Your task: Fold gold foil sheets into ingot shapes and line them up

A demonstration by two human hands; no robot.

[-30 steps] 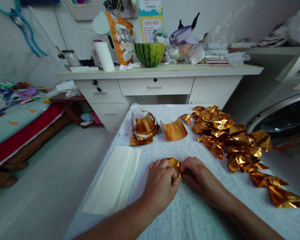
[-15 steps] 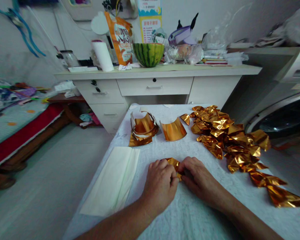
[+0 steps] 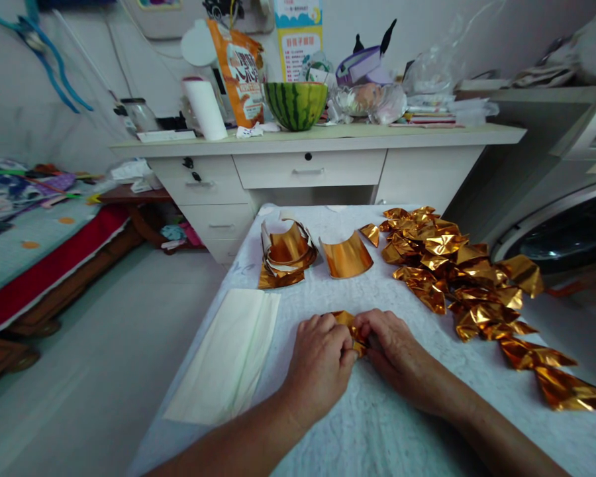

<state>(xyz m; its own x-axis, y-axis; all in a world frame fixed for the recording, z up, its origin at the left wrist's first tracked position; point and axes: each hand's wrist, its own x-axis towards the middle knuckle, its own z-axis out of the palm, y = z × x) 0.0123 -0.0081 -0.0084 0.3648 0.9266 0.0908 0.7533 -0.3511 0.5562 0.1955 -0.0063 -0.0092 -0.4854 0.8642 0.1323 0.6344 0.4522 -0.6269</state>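
Observation:
Between my two hands, low over the cloth-covered table [image 3: 308, 397], is a piece of gold foil [image 3: 345, 319], partly hidden by my fingers. My left hand [image 3: 322, 351] is closed on its left side, thumb and fingers bent together. On the right side, my right hand [image 3: 387, 348] pinches the same foil. Beyond them lies a single curved gold foil sheet [image 3: 347, 256], and left of that a curled stack of gold foil sheets [image 3: 288, 252]. A heap of twisted gold foil pieces [image 3: 442, 265] spreads along the right of the table.
A folded pale paper sheet [image 3: 228, 358] lies at the table's left. Behind stands a white desk [image 3: 308, 169] carrying a watermelon half [image 3: 297, 106], an orange snack bag [image 3: 241, 76] and a paper roll [image 3: 205, 109]. A washing machine [image 3: 561, 185] is at the right, a bed [image 3: 34, 245] at the left.
Both hands stay on the gold foil, with only slight finger movement; the right hand has shifted a little. The whole view has moved slightly.

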